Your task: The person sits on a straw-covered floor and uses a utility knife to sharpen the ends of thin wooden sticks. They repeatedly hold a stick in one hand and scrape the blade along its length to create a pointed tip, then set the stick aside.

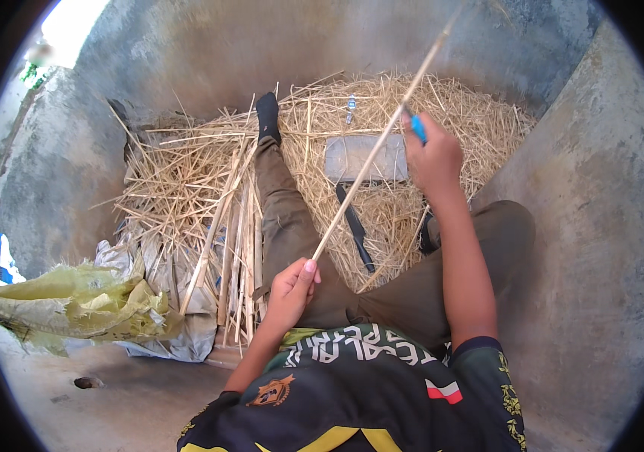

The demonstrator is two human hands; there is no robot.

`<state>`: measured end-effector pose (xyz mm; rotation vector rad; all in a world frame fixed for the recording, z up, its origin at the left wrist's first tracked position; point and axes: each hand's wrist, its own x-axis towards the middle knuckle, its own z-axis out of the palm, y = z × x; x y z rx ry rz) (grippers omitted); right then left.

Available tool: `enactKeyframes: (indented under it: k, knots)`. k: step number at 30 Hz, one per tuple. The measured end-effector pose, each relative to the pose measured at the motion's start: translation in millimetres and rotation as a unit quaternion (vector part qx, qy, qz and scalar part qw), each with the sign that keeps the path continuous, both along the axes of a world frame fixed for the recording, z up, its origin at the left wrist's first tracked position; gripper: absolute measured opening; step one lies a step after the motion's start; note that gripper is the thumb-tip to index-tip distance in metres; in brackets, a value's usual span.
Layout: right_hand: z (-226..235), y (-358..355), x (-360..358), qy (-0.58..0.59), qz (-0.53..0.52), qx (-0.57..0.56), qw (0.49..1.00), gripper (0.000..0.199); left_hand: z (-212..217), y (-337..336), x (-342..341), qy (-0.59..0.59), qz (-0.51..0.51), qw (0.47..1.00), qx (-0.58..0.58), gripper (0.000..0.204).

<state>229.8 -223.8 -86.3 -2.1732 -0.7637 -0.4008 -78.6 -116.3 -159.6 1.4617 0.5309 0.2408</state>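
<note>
A long, thin, pale wooden strip (371, 162) slants from my lap up toward the far right. My left hand (292, 292) pinches its near end between thumb and fingers, above my left thigh. Farther along, my right hand (435, 156) is wrapped round a small blue-handled knife (418, 128), its fist beside the strip. The knife's blade is small and dark, and seems to meet the strip's edge. Beneath the strip lie a grey rectangular block (360, 160) and a long dark tool like a large knife (355, 228), both on the shavings.
Straw-like shavings (480, 128) cover the floor between my legs and beyond. At my left lie many loose strips (224, 248) and a torn yellowish sack (81, 301). A small blue-and-white object (350, 110) rests past the block. Concrete walls (586, 248) stand close around.
</note>
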Motion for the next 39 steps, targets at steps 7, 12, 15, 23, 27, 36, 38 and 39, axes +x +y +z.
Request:
enactKeyframes:
  k: [7, 12, 15, 23, 27, 36, 38, 39]
  knots:
    - [-29, 27, -37, -0.14, 0.126, -0.055, 0.981, 0.034, 23, -9, 26, -0.054, 0.017, 0.991, -0.118, 0.039]
    - [-36, 41, -52, -0.228, 0.122, -0.01, 0.966, 0.041, 26, -21, 39, -0.061, 0.054, 0.992, -0.098, 0.041]
    - [-36, 46, -47, -0.25, 0.11, -0.02, 0.962, 0.041, 28, -23, 37, -0.059, 0.065, 0.993, -0.085, 0.041]
    - [-10, 58, -46, -0.297, 0.067, -0.002, 0.953, 0.041, 52, -29, 31, -0.058, 0.072, 0.98, -0.176, 0.041]
    - [19, 53, 10, -0.146, -0.067, -0.095, 0.982, 0.05, 47, -49, 12, -0.046, 0.038, 0.985, -0.164, 0.04]
    - [39, 16, -13, -0.191, -0.028, -0.111, 0.975, 0.05, 48, -41, 17, -0.057, 0.057, 0.988, 0.131, 0.033]
    - [25, 15, -37, -0.206, 0.016, -0.105, 0.973, 0.047, 48, -37, 24, -0.069, 0.091, 0.979, 0.169, 0.029]
    - [19, 15, -47, -0.225, 0.029, -0.101, 0.969, 0.046, 51, -34, 28, -0.073, 0.1, 0.969, 0.215, 0.027]
